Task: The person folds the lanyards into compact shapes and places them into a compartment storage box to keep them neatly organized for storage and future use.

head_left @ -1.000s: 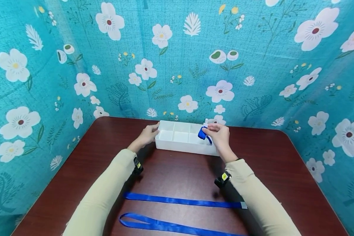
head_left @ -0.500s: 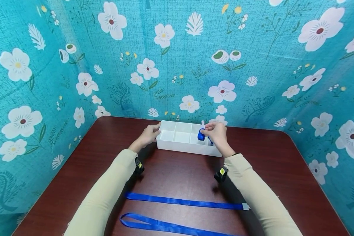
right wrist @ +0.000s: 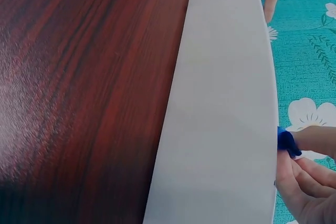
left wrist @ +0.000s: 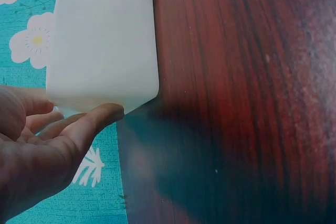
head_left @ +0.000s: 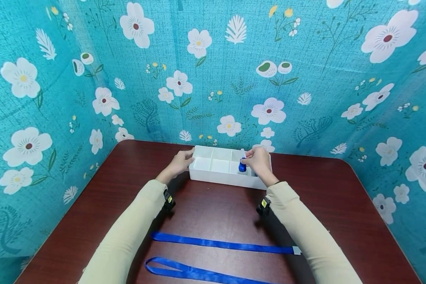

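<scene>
My right hand (head_left: 260, 161) pinches a rolled blue strap (head_left: 242, 165) between thumb and fingers; the roll is over the third compartment from the left of the white box (head_left: 223, 178), a pale tab projecting above it; I cannot tell whether it touches the compartment floor. My left hand (head_left: 180, 161) holds the left end of the box, thumb against the end wall.

Caution: the roll could spring loose if the pinch slackens early; its tail could catch on the rim or divider if lowered askew; the box could slide if the left hand lets go while the right presses.

Containers: the left and middle compartments show white floors; my right hand partly hides the right end, so its contents cannot be confirmed. Two flat blue straps (head_left: 220, 243) lie on the table (head_left: 213, 213), nearer me.
</scene>
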`<action>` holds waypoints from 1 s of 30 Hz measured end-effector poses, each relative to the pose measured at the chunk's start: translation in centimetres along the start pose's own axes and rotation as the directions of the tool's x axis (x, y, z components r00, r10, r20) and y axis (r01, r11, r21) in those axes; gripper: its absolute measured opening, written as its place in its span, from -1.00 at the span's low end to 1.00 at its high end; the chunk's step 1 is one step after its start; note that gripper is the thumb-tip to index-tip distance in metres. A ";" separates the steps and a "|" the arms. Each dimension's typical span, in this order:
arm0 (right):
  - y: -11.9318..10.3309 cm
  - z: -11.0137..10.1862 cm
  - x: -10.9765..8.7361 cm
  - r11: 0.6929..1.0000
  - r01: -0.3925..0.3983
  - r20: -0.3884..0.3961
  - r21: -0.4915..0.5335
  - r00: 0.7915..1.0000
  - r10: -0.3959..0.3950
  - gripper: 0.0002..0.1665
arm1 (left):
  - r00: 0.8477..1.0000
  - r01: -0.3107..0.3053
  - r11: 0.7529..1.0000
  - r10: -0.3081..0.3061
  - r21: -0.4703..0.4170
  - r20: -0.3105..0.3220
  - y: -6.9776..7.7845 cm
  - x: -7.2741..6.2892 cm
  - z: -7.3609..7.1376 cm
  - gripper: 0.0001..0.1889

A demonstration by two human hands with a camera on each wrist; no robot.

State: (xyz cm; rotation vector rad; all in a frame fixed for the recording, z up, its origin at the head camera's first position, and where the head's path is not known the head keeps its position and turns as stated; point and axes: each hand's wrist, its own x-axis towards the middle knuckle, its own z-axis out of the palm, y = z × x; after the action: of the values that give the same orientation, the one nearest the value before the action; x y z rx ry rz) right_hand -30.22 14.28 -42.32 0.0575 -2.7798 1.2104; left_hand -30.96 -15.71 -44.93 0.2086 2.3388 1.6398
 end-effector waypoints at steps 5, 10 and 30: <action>-0.3 0.2 0.6 0.999 0.017 0.038 -0.049 0.999 -0.015 -0.75 | 1.000 0.013 1.000 -0.013 0.017 -0.012 0.1 0.1 0.0 -0.43; -0.9 0.6 0.9 0.993 0.048 0.056 -0.107 0.998 -0.042 -0.82 | 1.000 0.021 1.000 -0.021 -0.006 -0.006 0.2 0.1 -0.1 -0.43; -1.7 2.7 1.9 0.928 0.184 0.140 -0.325 0.979 -0.145 -0.27 | 0.999 0.036 0.999 -0.036 0.017 -0.016 0.3 0.2 0.1 -0.43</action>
State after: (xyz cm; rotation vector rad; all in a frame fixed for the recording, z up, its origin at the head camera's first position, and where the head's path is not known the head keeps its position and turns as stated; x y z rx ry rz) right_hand -32.22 11.17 -42.75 0.3336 -2.9652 0.7012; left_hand -31.13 -15.49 -44.73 0.1567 2.3558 1.6105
